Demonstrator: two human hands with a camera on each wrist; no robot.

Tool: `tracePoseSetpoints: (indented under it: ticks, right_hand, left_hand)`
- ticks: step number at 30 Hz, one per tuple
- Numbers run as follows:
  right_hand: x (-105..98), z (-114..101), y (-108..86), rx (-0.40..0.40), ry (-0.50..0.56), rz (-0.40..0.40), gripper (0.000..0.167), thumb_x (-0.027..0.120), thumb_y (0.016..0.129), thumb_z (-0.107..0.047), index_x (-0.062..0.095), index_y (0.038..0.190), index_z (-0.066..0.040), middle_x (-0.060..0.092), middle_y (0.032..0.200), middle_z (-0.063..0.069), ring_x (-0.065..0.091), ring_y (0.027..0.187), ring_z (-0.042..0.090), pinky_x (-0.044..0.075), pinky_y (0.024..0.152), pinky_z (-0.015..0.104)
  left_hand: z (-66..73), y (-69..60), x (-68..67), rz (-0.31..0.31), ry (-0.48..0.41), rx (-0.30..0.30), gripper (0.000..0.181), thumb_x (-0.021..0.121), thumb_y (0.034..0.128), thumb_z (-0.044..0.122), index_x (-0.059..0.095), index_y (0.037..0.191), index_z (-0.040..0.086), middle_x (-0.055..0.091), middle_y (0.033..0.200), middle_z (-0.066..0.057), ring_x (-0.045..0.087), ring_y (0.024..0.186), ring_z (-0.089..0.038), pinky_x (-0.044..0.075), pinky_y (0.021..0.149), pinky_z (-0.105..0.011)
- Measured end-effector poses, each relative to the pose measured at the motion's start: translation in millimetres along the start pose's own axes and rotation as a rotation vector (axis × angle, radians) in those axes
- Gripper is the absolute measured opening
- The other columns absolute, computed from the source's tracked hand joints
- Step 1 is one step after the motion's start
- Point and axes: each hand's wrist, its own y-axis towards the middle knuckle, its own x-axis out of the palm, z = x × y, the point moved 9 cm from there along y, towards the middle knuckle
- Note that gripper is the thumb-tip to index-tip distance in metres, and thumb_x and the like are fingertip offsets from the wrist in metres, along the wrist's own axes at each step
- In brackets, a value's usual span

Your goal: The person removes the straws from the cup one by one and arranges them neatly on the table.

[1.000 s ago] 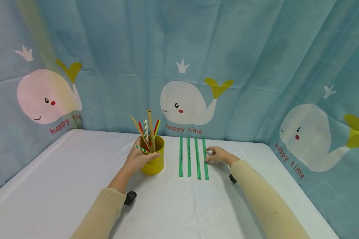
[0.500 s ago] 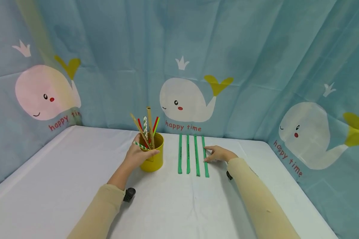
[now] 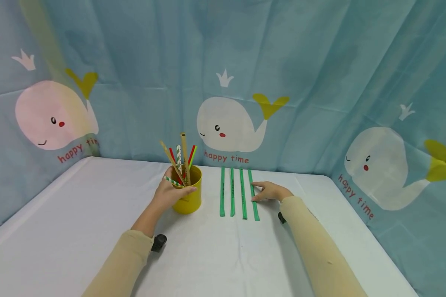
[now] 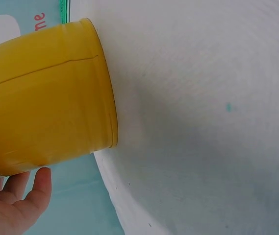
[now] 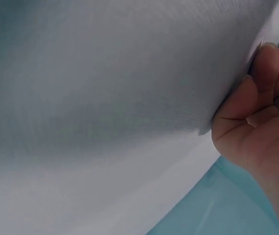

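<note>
A yellow bucket (image 3: 189, 203) stands on the table, holding straws and thin sticks (image 3: 184, 154) in tan, red, lime and green-and-white stripes. My left hand (image 3: 166, 194) grips its left side, with the thumb along the front near the rim and the other fingers behind. In the left wrist view, fingers (image 4: 42, 188) lie against the bucket wall. To its right lie several long thin green sleeves with dark print, like wrapped straws, side by side. My right hand (image 3: 269, 192) touches the rightmost green sleeve (image 3: 255, 210) with index finger and thumb spread along it. The right wrist view shows the other fingers (image 5: 240, 100) bent.
A white cloth covers the table (image 3: 208, 255). The other green sleeves (image 3: 243, 194) lie left of the touched one, roughly parallel. Behind stands a blue curtain (image 3: 312, 74) with printed whales. Dark wrist cameras (image 3: 159, 242) show under the forearms.
The head view has shifted slightly. The rightmost green sleeve has turned a little, and its near end now stands farther from its neighbour. The left hand stays on the bucket.
</note>
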Motion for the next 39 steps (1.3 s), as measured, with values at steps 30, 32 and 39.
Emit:
tracePoseSetpoints:
  ticks: [30, 32, 39]
  right_hand:
    - [-21, -57, -24.0, -0.04, 0.239, 0.195, 0.065, 0.058, 0.098, -0.036, 0.033, 0.15, -0.005, 0.057, 0.125, 0.019, 0.061, 0.102, 0.033, 0.051, 0.081, 0.046]
    - [-20, -65, -24.2, -0.059, 0.252, 0.209, 0.063, 0.058, 0.098, -0.035, 0.034, 0.15, -0.006, 0.058, 0.122, 0.018, 0.061, 0.101, 0.034, 0.052, 0.08, 0.046]
    - [-20, -94, -23.1, -0.152, 0.357, 0.269, 0.057, 0.059, 0.098, -0.031, 0.041, 0.146, -0.007, 0.06, 0.112, 0.014, 0.061, 0.094, 0.033, 0.05, 0.081, 0.046]
  left_hand:
    - [-1.4, 0.5, -0.7, 0.007, 0.008, 0.008, 0.098, 0.081, 0.0814, 0.028, 0.016, 0.152, 0.006, 0.036, 0.146, -0.021, 0.037, 0.133, -0.038, 0.029, 0.111, -0.053]
    - [-1.2, 0.4, -0.7, 0.009, -0.001, 0.018, 0.096, 0.081, 0.0816, 0.026, 0.017, 0.151, 0.006, 0.037, 0.145, -0.02, 0.037, 0.132, -0.037, 0.029, 0.111, -0.053]
    - [0.3, 0.2, -0.3, 0.01, -0.021, 0.039, 0.092, 0.081, 0.0817, 0.024, 0.021, 0.149, 0.005, 0.039, 0.143, -0.02, 0.039, 0.131, -0.036, 0.031, 0.111, -0.052]
